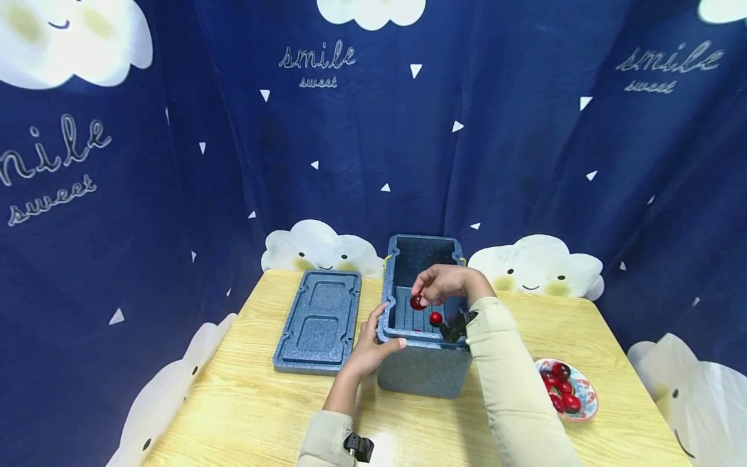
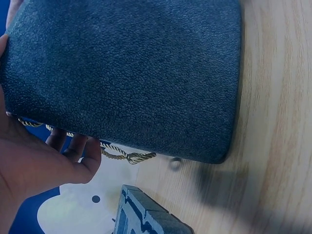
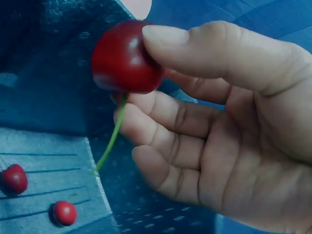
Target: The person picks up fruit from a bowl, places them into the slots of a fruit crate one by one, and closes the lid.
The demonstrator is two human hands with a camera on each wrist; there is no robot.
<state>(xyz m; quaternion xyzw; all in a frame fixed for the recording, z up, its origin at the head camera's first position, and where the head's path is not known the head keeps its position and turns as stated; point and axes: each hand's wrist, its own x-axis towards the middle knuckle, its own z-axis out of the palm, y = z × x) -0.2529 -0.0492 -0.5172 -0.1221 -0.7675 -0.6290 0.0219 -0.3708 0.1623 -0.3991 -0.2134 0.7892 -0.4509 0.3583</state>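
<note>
My right hand (image 1: 448,283) pinches a dark red cherry (image 3: 119,61) between thumb and fingers, above the inside of a blue-grey foam box (image 1: 423,373). The cherry's green stem hangs down in the right wrist view. On the box's ribbed floor lie a red cherry (image 3: 65,213) and another cherry (image 3: 14,179). With my left hand (image 1: 369,353) I grip the box's near left corner, the thumb on the near rim and the fingers along the left side. The right forearm hides part of the box's right wall.
A matching foam lid (image 1: 321,324) lies on the wooden table (image 1: 245,395) left of the box. At the right stands a patterned bowl (image 1: 591,395) with several cherries (image 1: 563,389). Yellow rope (image 2: 139,157) hangs at the box's side. A blue curtain (image 1: 362,130) surrounds the table.
</note>
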